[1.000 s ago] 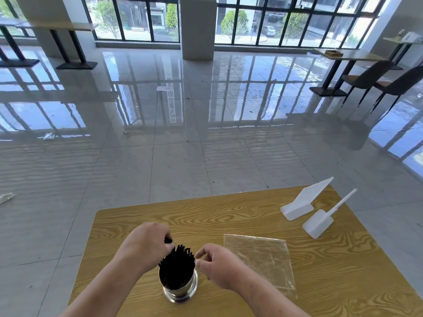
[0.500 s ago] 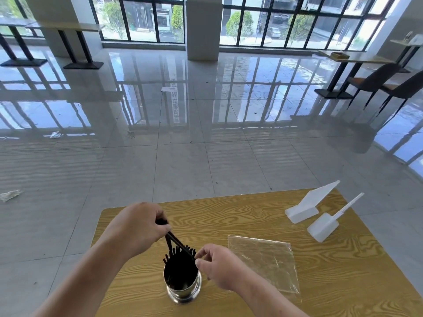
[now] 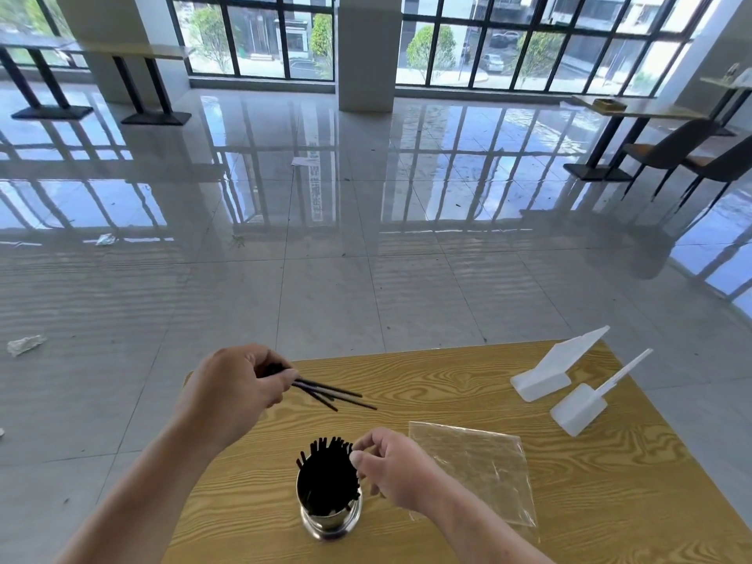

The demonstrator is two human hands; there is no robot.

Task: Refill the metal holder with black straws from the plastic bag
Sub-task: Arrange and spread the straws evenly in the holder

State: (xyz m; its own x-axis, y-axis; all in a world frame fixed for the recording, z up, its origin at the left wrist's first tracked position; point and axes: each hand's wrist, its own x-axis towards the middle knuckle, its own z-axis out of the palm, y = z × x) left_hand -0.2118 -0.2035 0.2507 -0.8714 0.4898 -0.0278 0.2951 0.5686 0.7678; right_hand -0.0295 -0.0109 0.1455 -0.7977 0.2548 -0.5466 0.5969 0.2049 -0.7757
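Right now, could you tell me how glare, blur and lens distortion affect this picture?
Head view: strong window glare mirrors off the glossy floor; window frames and pillar bow from wide-angle distortion; the loose straws in the left hand look slightly smeared; the plastic bag is faint against the table; the straws in the metal holder merge into one dark mass.

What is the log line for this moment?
left hand: holds straws | right hand: at holder rim | bag: flat on table

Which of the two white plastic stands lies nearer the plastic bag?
The smaller white stand with the thin upright blade, nearer the plastic bag; the wide-panelled stand sits farther back.
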